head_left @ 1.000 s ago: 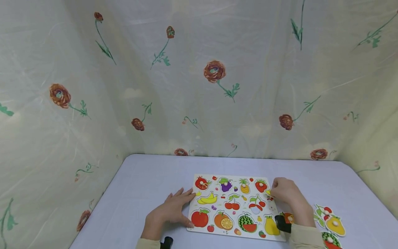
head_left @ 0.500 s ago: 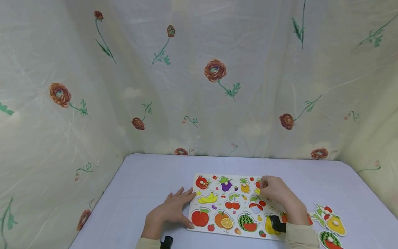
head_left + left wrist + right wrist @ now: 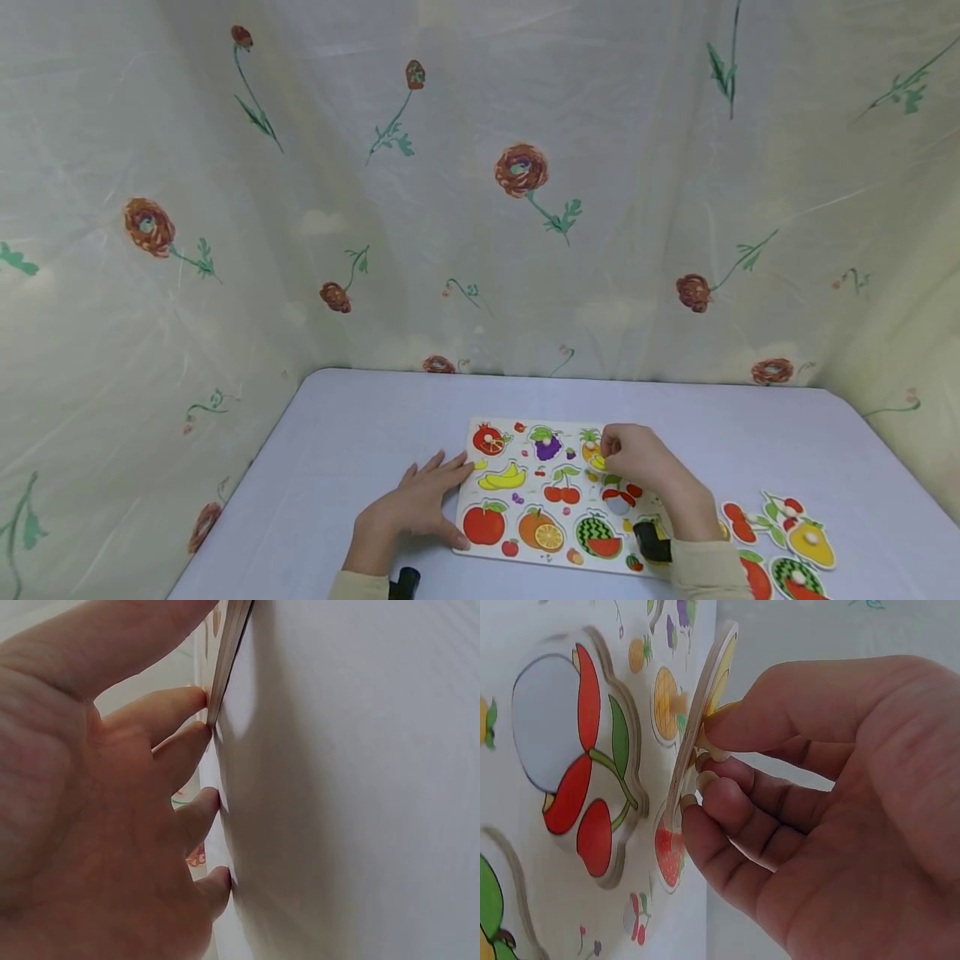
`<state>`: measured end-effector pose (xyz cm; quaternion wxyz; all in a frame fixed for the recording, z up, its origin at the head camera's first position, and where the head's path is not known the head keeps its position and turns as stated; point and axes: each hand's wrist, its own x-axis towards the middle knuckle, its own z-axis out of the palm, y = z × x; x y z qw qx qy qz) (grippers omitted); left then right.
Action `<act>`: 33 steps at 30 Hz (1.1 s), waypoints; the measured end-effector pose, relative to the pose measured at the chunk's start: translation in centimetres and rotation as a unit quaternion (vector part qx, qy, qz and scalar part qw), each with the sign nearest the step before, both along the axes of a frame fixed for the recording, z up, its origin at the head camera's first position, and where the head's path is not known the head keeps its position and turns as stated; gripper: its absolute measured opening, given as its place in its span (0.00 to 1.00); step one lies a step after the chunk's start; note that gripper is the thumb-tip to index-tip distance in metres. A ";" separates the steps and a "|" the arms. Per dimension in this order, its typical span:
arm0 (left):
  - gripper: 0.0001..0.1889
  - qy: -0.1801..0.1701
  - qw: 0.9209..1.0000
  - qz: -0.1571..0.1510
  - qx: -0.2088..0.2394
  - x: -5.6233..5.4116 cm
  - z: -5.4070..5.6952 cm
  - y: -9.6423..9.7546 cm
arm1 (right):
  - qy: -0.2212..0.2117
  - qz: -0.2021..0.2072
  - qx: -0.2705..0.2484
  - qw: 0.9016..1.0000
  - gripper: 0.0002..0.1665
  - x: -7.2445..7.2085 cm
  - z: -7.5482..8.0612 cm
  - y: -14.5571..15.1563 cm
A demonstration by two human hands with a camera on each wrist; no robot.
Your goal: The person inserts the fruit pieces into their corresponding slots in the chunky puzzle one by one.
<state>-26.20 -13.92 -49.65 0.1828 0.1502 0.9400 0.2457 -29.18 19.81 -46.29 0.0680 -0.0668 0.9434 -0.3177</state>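
Pal: What has the right hand got?

Me: From far off, on my camera feed, I see the right hand (image 3: pixel 642 457) pinching a yellow piece (image 3: pixel 697 724); the thumb and fingertips are close together, at what looks like a little knob (image 3: pixel 715 752); the piece is right in the grip, tipped up, over the far right part of the board (image 3: pixel 571 433); I can't tell if it touches.

Pal: How would you do this bit well?

Me: I'd pinch snugly but softly; I'd lift the piece a little, so its rim won't bump the pineapple (image 3: pixel 664 709) or strawberry (image 3: pixel 667 862), both on the board near the grip; I'd turn it flat only above a shape that fits, then press gently.

Pal: And the left hand?

Me: The left hand (image 3: pixel 415 502) is at the board's left edge, fingers spread, holding nothing; its fingertips touch that edge, so I think it can stop the board sliding.

Pal: What else is about?

Me: Past the board's right edge, loose pieces lie on the table (image 3: pixel 375 417); I see a watermelon piece (image 3: pixel 787 571), a pear piece (image 3: pixel 813 546) and part of a red piece (image 3: pixel 756 577); a flowery cloth (image 3: pixel 420 208) hangs beyond the board's far edge.
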 end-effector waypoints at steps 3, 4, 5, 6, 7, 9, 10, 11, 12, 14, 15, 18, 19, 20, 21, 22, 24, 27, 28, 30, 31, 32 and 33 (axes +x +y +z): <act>0.54 0.002 1.000 0.001 0.000 0.0 0.0 0.0 | -0.006 0.001 -0.003 1.000 0.05 -0.1 0.0 -0.6; 0.54 0.001 1.000 0.001 0.000 0.0 0.0 0.0 | -0.007 0.003 -0.006 1.000 0.05 -0.1 0.0 -0.8; 0.54 0.002 1.000 0.001 0.000 0.0 0.0 0.0 | -0.007 0.005 -0.008 1.000 0.05 -0.1 -0.1 -0.9; 0.54 0.002 1.000 0.001 0.000 0.0 0.0 0.0 | -0.007 0.008 -0.012 1.000 0.05 -0.1 -0.1 -1.1; 0.54 0.003 1.000 0.001 0.000 0.0 0.0 -0.1 | -0.007 0.010 -0.015 1.000 0.05 -0.2 -0.1 -1.3; 0.55 0.003 1.000 0.001 -0.002 -0.1 0.0 -0.1 | -0.006 0.015 -0.019 1.000 0.06 -0.2 0.0 -1.8; 0.55 0.004 1.000 0.002 -0.003 -0.1 0.0 -0.1 | -0.004 0.019 -0.019 1.000 0.06 -0.2 0.0 -2.0; 0.54 0.004 1.000 0.003 -0.004 -0.1 0.0 -0.1 | 0.000 0.022 -0.020 1.000 0.06 -0.2 0.1 -2.2; 0.54 0.004 1.000 0.003 -0.006 -0.1 -0.1 -0.1 | 0.001 0.024 -0.020 1.000 0.06 -0.3 0.1 -2.4; 0.54 0.004 1.000 0.004 -0.006 -0.2 -0.1 -0.1 | 0.006 0.032 -0.017 0.999 0.05 -0.3 0.1 -2.9; 0.54 0.003 1.000 0.005 -0.006 -0.1 -0.1 -0.1 | 0.011 0.037 -0.015 0.999 0.06 -0.3 0.1 -3.1; 0.54 0.004 1.000 0.003 -0.006 -0.2 -0.2 -0.1 | 0.017 0.046 -0.010 0.999 0.06 -0.4 0.0 -3.7; 0.54 0.003 1.000 0.003 -0.005 -0.1 -0.2 -0.1 | 0.019 0.048 -0.009 0.999 0.07 -0.4 -0.1 -3.9; 0.54 0.003 1.000 0.003 -0.005 -0.1 -0.2 -0.1 | 0.020 0.050 -0.009 0.999 0.08 -0.4 -0.1 -4.1; 0.54 0.003 1.000 0.003 -0.005 -0.1 -0.3 -0.1 | 0.018 0.049 -0.009 0.999 0.08 -0.4 -0.2 -4.3; 0.54 0.003 1.000 0.002 -0.005 -0.1 -0.3 -0.1 | 0.016 0.048 -0.010 0.999 0.08 -0.3 -0.3 -4.5; 0.54 0.004 1.000 0.001 -0.006 -0.1 -0.3 -0.1 | 0.011 0.047 -0.014 0.999 0.09 -0.2 -0.4 -4.9; 0.54 0.006 1.000 0.000 -0.007 -0.1 -0.3 -0.1 | 0.003 0.043 -0.020 0.999 0.09 0.0 -0.5 -5.4; 0.54 0.007 1.000 -0.001 -0.007 -0.2 -0.3 -0.1 | 0.004 0.045 -0.021 0.999 0.10 0.1 -0.6 -5.5; 0.54 0.009 1.000 -0.001 -0.008 -0.1 -0.4 -0.1 | 0.010 0.050 -0.018 0.999 0.10 0.1 -0.7 -5.9; 0.54 0.010 1.000 -0.001 -0.008 -0.2 -0.3 -0.1 | 0.014 0.053 -0.018 0.998 0.10 0.1 -0.8 -6.0; 0.54 0.011 1.000 -0.002 -0.008 -0.2 -0.3 -0.1 | 0.016 0.057 -0.018 0.998 0.10 0.1 -0.9 -6.2; 0.54 0.011 1.000 -0.002 -0.008 -0.2 -0.3 -0.1 | 0.019 0.060 -0.018 0.998 0.10 0.1 -0.9 -6.3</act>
